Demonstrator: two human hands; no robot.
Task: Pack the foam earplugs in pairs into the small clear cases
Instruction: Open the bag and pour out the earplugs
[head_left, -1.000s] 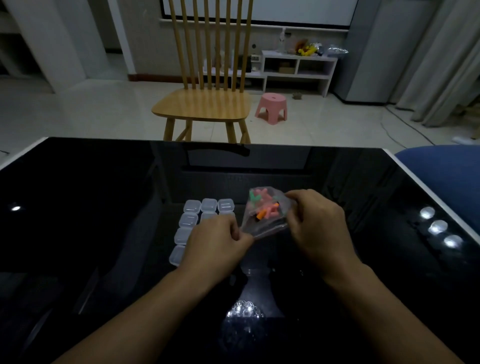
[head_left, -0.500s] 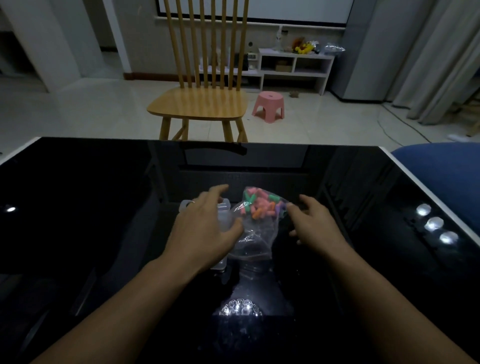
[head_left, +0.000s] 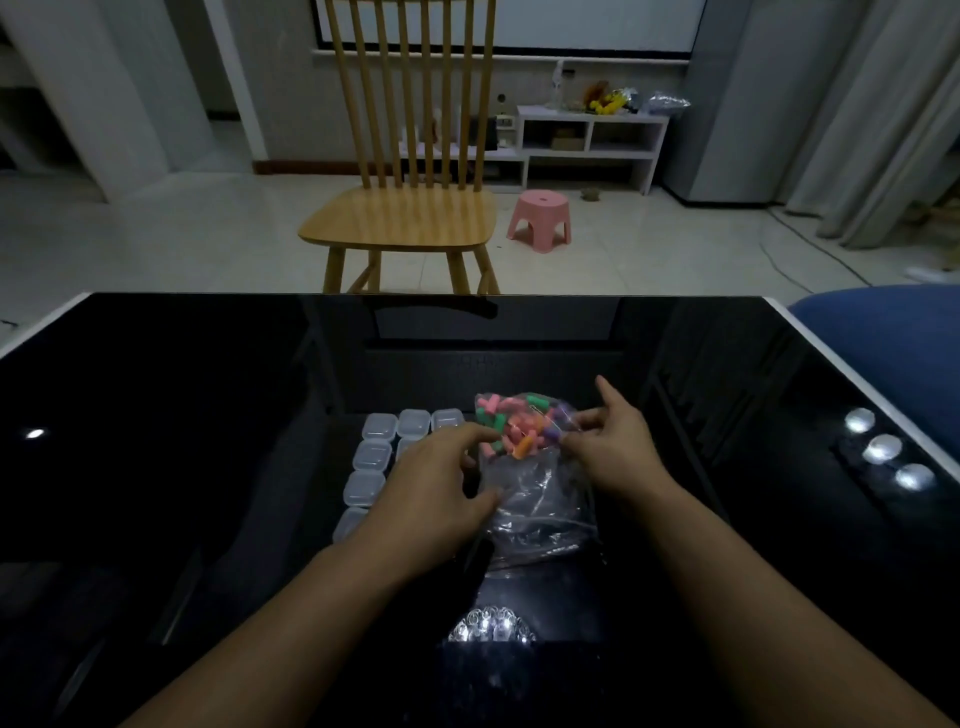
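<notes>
1. The clear plastic bag (head_left: 537, 506) lay on the black glossy table (head_left: 208, 415), with the foam earplugs (head_left: 517, 428) bunched at its 12 o'clock end.
2. The small clear cases (head_left: 374, 457) sat in rows just beside the bag at its 9 o'clock, lids down, none visibly filled.
3. The left hand (head_left: 441, 486) rested against the bag's 9 o'clock side, fingers spread and loosely curled, thumb touching the film; whether it truly gripped was unclear.
4. The right hand (head_left: 613, 444) pinched the bag's film at about 2 o'clock between thumb and a finger, the index finger pointing free.
5. The earplugs looked very light, soft and squashy, likely to roll or scatter; each would best be taken gently across its middle.
6. The bag looked thin, limp and slippery, best held by its edge.
</notes>
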